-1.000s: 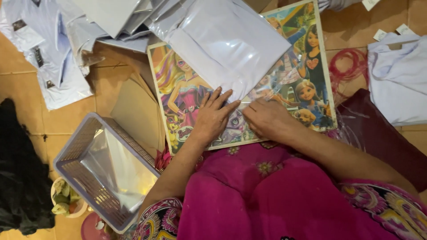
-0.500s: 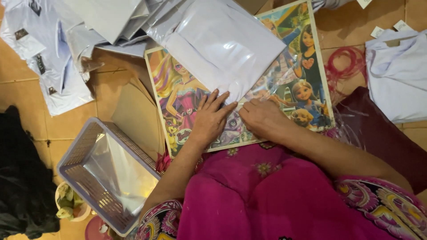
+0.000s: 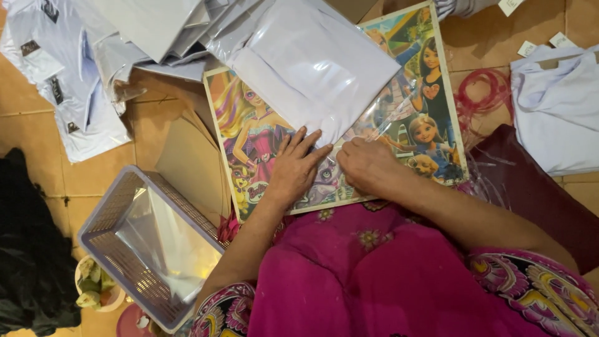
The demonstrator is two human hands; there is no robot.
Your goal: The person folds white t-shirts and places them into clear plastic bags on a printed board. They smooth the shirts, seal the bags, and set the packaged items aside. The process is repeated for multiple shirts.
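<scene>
head: bagged shirt [image 3: 312, 62] just beyond hands

From my feed, the bagged white garment [image 3: 312, 62] hides the middle of the cartoon picture board [image 3: 249, 134], and my left hand [image 3: 294, 168] and right hand [image 3: 368, 165] cover its lower centre. The stack of bagged shirts [image 3: 150, 25] runs off the top edge. At right, the white cloth [image 3: 555, 106] is cut off. I can't identify the contents of the small cup [image 3: 93, 287] at lower left.
</scene>
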